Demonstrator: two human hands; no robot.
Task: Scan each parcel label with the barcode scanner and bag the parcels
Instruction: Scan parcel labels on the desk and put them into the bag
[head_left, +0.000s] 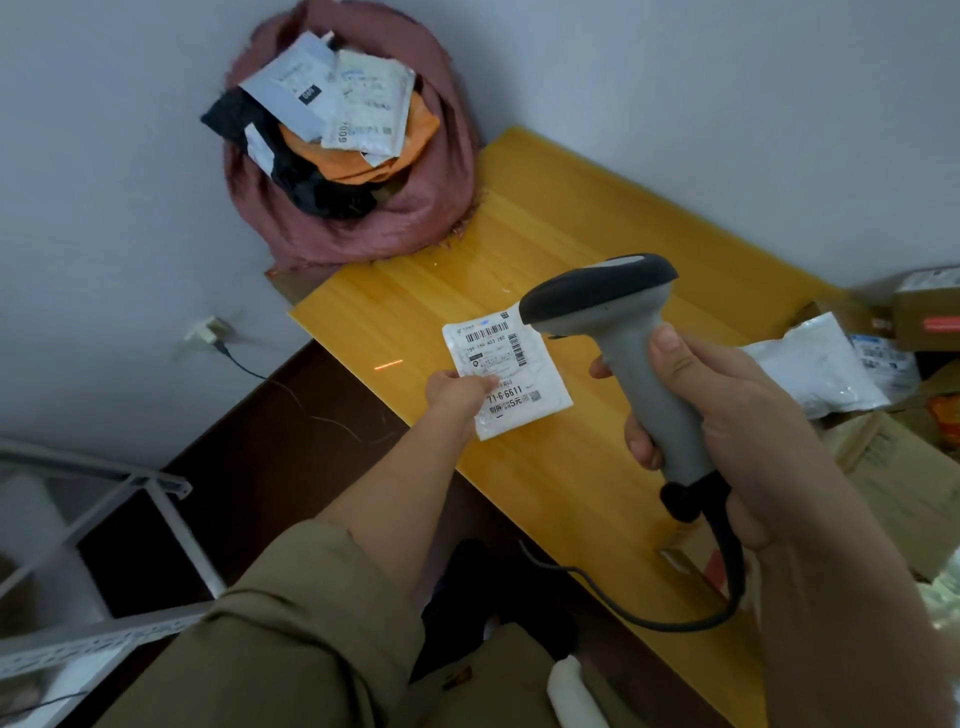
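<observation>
The left hand (457, 392) pinches one small white parcel (506, 371) flat above the yellow surface (545, 234), label up. The right hand (727, 415) grips one barcode scanner (623, 332), handle toward the person, head pointing left over the parcel; a red scan line (388, 365) falls on the surface beside it. One pink bag (363, 208) beyond holds several parcels.

Single head-worn wide-angle view, steeply down and forward, close over the yellow table (524, 249) and floor.

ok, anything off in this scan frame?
Yes: the scanner's red scan line falls on the yellow table, left of the parcel the left hand holds, missing its barcodes. Right hand grips the scanner.
</observation>
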